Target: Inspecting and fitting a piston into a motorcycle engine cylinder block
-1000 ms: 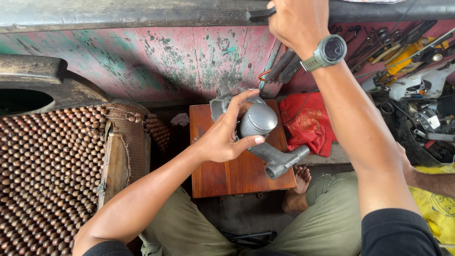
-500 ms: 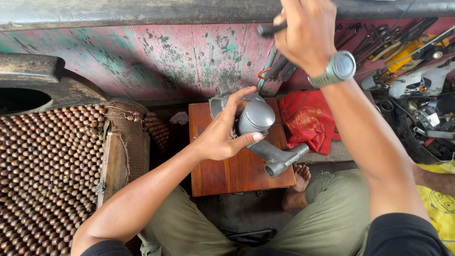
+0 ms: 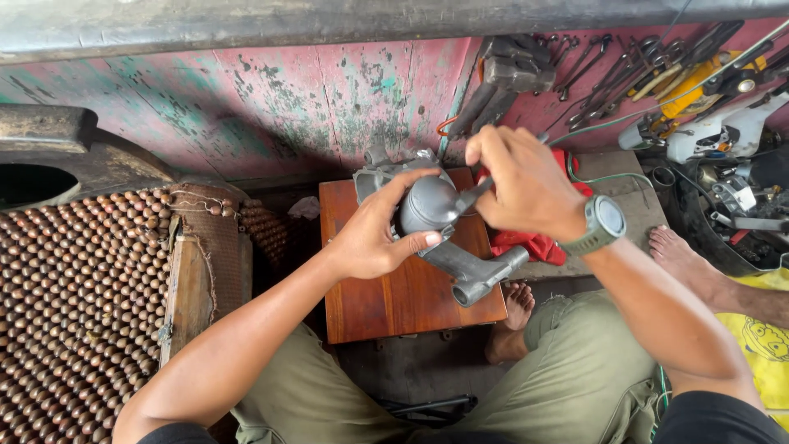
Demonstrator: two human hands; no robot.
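Note:
A grey metal engine part (image 3: 436, 222), with a round dome and an angled pipe end (image 3: 481, 284), stands on a small brown wooden stool (image 3: 386, 296). My left hand (image 3: 374, 234) wraps around the dome's left side and steadies it. My right hand (image 3: 522, 185), with a grey wristwatch on the wrist, is shut on a slim dark tool (image 3: 470, 196) whose tip meets the top of the dome.
Wrenches and hand tools (image 3: 608, 62) lie at the upper right by a yellow-handled tool (image 3: 686, 90). A red cloth (image 3: 526, 242) lies beside the stool. A beaded seat cover (image 3: 74, 304) fills the left. A worn pink panel (image 3: 288, 99) runs behind. Another person's bare foot (image 3: 674, 251) rests right.
My right hand has come down from the top edge of the view with the tool, and now sits at the dome of the part. The left hand has kept its hold.

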